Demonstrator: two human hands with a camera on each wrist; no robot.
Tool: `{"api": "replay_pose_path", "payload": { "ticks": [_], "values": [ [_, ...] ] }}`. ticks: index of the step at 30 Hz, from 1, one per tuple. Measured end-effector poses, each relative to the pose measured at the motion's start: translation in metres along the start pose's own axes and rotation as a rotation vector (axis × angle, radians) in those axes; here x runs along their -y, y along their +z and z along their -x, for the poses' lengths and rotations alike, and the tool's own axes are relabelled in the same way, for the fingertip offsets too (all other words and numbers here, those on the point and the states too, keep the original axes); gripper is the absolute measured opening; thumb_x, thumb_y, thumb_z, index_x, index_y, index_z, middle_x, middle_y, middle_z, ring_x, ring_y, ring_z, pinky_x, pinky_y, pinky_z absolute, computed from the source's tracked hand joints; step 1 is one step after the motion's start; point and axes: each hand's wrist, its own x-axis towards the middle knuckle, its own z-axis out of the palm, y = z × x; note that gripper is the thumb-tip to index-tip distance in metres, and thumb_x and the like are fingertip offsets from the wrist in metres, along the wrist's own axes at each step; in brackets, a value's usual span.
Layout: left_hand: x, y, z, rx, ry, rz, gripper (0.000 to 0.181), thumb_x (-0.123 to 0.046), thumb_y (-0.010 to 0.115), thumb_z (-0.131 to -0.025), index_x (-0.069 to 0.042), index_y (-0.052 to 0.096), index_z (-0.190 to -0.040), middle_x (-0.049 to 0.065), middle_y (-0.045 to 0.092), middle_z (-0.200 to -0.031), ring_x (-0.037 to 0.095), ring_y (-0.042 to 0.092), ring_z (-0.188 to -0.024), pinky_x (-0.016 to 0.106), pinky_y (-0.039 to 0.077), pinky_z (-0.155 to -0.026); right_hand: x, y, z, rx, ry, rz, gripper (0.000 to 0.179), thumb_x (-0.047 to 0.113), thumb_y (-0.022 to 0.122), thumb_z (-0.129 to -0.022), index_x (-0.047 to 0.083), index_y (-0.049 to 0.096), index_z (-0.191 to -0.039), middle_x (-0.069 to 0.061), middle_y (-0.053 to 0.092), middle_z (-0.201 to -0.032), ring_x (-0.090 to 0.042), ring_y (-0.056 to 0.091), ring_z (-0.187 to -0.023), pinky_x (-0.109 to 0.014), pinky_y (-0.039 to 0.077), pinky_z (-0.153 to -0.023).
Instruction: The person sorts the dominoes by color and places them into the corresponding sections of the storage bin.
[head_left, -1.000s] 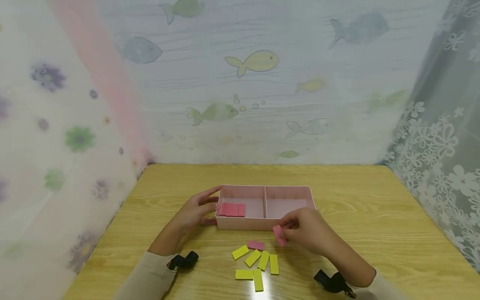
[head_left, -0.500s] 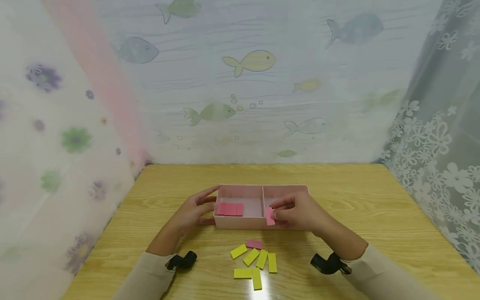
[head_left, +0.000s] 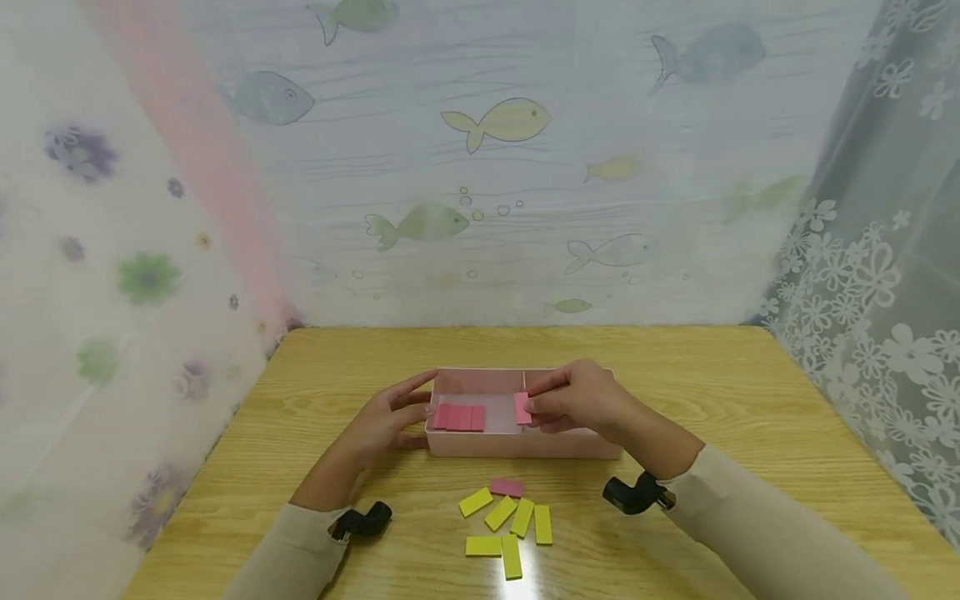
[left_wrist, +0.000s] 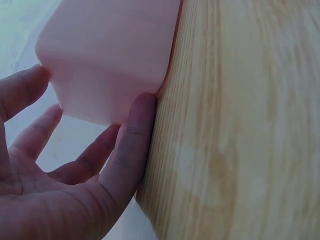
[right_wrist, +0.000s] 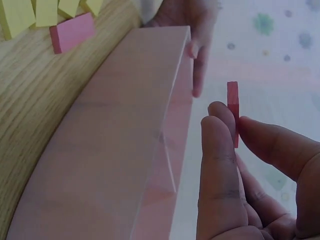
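Note:
A pale pink two-compartment box (head_left: 487, 445) stands on the table. My left hand (head_left: 386, 423) rests at its left end, spread fingertips touching the end wall and rim. My right hand (head_left: 588, 398) pinches a plain pink domino block (head_left: 522, 409) between thumb and fingers, beside the divider and above the box. The right wrist view shows this block (right_wrist: 233, 100) edge-on at the fingertips. Several pink domino blocks (head_left: 460, 418) lie in a row along the front of the left compartment. My right hand covers much of the right compartment.
One pink block (head_left: 507, 487) lies on the wooden table (head_left: 337, 354) in front of the box. Several yellow blocks (head_left: 483, 547) are scattered nearer me. A curtain with fish prints (head_left: 420, 275) hangs behind the table's far edge.
My right hand has carried the pink block from in front of the box up and leftward over it, to the divider. My left hand stays at the box's left end.

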Motion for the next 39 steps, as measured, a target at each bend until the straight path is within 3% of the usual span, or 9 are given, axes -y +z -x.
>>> {"api": "replay_pose_path", "payload": {
  "ticks": [16, 23, 35, 39],
  "values": [
    [-0.002, 0.001, 0.002, -0.006, 0.007, -0.001, 0.058, -0.024, 0.063, -0.105, -0.038, 0.043, -0.157, 0.015, 0.044, -0.159, 0.037, 0.056, -0.136, 0.05, 0.06, -0.092, 0.017, -0.003, -0.023, 0.005, 0.028, -0.125, 0.034, 0.01, 0.073, -0.096, -0.002, 0.069, -0.128, -0.018, 0.075, -0.116, -0.029, 0.077, -0.099, -0.047, 0.061, -0.091],
    [-0.001, -0.001, 0.001, 0.004, 0.013, 0.011, 0.06, -0.022, 0.063, -0.105, -0.035, 0.041, -0.159, 0.016, 0.043, -0.159, 0.038, 0.055, -0.137, 0.051, 0.06, -0.093, 0.018, -0.003, -0.031, -0.017, 0.038, -0.116, 0.032, 0.009, 0.074, -0.096, -0.002, 0.071, -0.126, -0.017, 0.076, -0.112, -0.029, 0.078, -0.096, -0.048, 0.06, -0.092],
    [0.0, -0.002, 0.001, 0.004, 0.003, 0.017, 0.059, -0.025, 0.065, -0.104, -0.038, 0.043, -0.157, 0.016, 0.042, -0.159, 0.04, 0.055, -0.137, 0.051, 0.06, -0.093, 0.015, 0.01, -0.046, -0.005, 0.052, -0.081, 0.03, 0.01, 0.075, -0.095, 0.0, 0.073, -0.123, -0.016, 0.079, -0.102, -0.037, 0.076, -0.103, -0.047, 0.062, -0.089],
    [0.0, -0.001, 0.001, 0.006, 0.005, 0.012, 0.059, -0.026, 0.065, -0.104, -0.038, 0.043, -0.157, 0.017, 0.042, -0.159, 0.039, 0.055, -0.137, 0.051, 0.06, -0.093, 0.013, 0.013, -0.048, -0.015, 0.056, -0.069, 0.028, 0.009, 0.074, -0.095, -0.002, 0.073, -0.121, -0.016, 0.079, -0.1, -0.034, 0.077, -0.097, -0.046, 0.062, -0.087]
  ]
}}
